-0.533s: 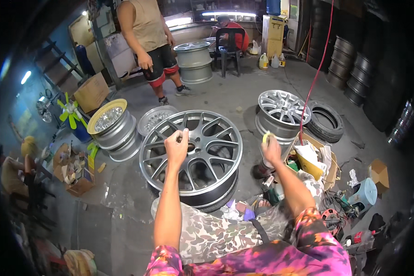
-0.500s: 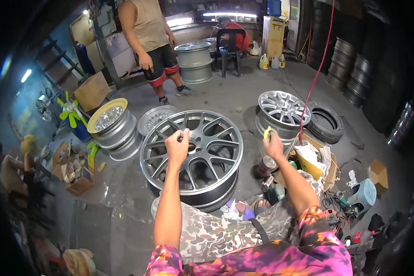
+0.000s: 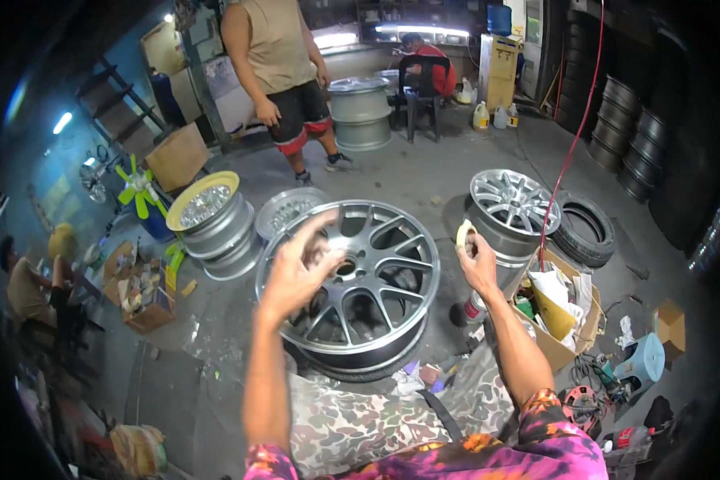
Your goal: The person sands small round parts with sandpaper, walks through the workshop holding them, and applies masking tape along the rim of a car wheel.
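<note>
A large grey alloy wheel rim (image 3: 392,262) with many spokes and a bright outer lip lies face up in front of me, resting on a tyre. Over its left side hovers my left hand (image 3: 296,268), fingers apart and slightly blurred, with nothing visible in it. My right hand (image 3: 480,262), to the right of the rim and apart from it, grips a small pale-yellow roll of tape (image 3: 463,232) between thumb and fingers. My camouflage-covered lap (image 3: 360,416) is just below the rim.
Right of me stand a silver rim (image 3: 514,200), a tyre (image 3: 586,232) and a cardboard box of rubbish (image 3: 588,324). A red hose (image 3: 572,144) hangs down there. At left is a gold-lipped rim (image 3: 202,200). A person (image 3: 276,48) stands beyond; others sit farther off.
My left hand has opened from a closed grip and blurs over the rim's left side. My right hand still holds the tape. The view has shifted, and the standing person's arm has moved.
</note>
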Demonstrator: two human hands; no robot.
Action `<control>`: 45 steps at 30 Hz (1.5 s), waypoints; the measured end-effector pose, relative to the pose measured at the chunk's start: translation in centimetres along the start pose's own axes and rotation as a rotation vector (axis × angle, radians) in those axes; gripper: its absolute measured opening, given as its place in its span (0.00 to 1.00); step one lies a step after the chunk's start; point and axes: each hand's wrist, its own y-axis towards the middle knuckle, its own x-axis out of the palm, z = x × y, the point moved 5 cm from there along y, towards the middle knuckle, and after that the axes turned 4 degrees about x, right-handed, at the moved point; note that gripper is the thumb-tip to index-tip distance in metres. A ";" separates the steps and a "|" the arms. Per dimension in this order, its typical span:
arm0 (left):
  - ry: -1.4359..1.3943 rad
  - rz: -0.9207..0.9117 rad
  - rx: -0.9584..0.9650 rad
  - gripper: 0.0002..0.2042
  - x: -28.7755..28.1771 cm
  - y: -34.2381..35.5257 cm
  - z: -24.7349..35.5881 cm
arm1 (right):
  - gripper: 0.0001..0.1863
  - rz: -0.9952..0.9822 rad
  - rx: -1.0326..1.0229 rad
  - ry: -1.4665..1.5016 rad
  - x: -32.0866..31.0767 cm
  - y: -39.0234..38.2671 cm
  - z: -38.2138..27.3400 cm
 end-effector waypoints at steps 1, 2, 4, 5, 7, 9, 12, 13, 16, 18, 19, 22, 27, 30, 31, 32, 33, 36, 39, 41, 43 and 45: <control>0.069 -0.007 0.149 0.32 -0.3 1.2 6.8 | 0.09 0.007 -0.018 0.005 -0.4 0.0 -0.1; -0.046 0.046 0.342 0.34 -1.3 3.2 10.8 | 0.09 0.002 -0.012 0.000 -0.6 0.3 0.2; 0.137 0.216 0.314 0.36 -6.1 7.7 17.0 | 0.09 0.007 -0.029 0.040 -0.9 0.6 0.3; 0.278 0.281 0.275 0.37 -7.9 10.1 18.2 | 0.09 0.016 -0.012 0.018 -1.2 0.6 0.8; 0.395 0.263 0.307 0.35 -8.7 12.2 20.4 | 0.09 0.019 0.026 0.029 -2.2 0.3 0.4; 0.148 0.028 0.388 0.29 -5.7 11.8 21.9 | 0.09 0.046 0.103 0.034 -4.7 0.1 1.8; -0.178 -1.000 0.906 0.19 -8.0 0.5 24.4 | 0.09 0.016 -0.001 0.113 -3.1 0.1 -0.7; -0.216 -1.237 0.906 0.16 -6.9 -1.5 25.3 | 0.09 0.024 -0.001 0.088 -3.3 0.1 -0.4; -0.043 -1.301 0.966 0.12 -5.6 1.8 24.7 | 0.09 0.038 0.070 0.057 -6.0 -0.2 1.6; 0.094 -1.218 0.974 0.16 -4.3 3.6 24.6 | 0.09 0.055 0.080 0.069 -6.3 -0.1 1.1; -0.082 -1.246 0.869 0.16 -3.5 2.1 25.4 | 0.09 0.023 0.089 0.106 -5.7 0.2 0.5; -0.435 -1.220 0.866 0.15 -5.8 -2.0 21.2 | 0.08 -0.061 0.128 0.136 -4.9 -0.5 -1.2; -0.099 -0.363 0.171 0.10 1.8 4.8 13.1 | 0.09 -0.164 0.073 0.312 -3.6 -1.9 -2.4; -0.128 -0.278 -0.087 0.13 4.5 2.6 7.0 | 0.12 -0.358 -0.097 0.366 -1.7 -4.7 -8.7; -0.110 -0.279 -0.114 0.15 5.2 2.1 4.8 | 0.11 -0.404 -0.159 0.398 -1.1 -5.6 -10.5; -0.094 -0.285 -0.139 0.17 5.9 1.5 2.9 | 0.11 -0.430 -0.214 0.392 -0.6 -6.3 -11.8; -0.172 -0.258 -0.174 0.19 6.6 1.1 1.6 | 0.12 -0.442 -0.268 0.354 -0.1 -6.9 -12.6; -0.372 -0.167 -0.176 0.22 7.1 -0.9 -1.0 | 0.12 -0.505 -0.356 0.300 1.7 -8.4 -14.4; -0.366 -0.168 -0.214 0.21 6.1 -2.6 -3.1 | 0.12 -0.565 -0.429 0.277 3.6 -9.5 -14.8; -0.297 -0.083 -0.204 0.17 5.0 -3.2 -4.0 | 0.13 -0.609 -0.471 0.270 4.6 -10.0 -15.5; -0.226 -0.025 -0.214 0.15 3.7 -3.9 -4.3 | 0.13 -0.682 -0.445 0.270 6.0 -10.6 -15.4; -0.218 0.045 -0.204 0.13 2.4 -4.6 -5.1 | 0.13 -0.768 -0.393 0.279 7.4 -10.9 -15.9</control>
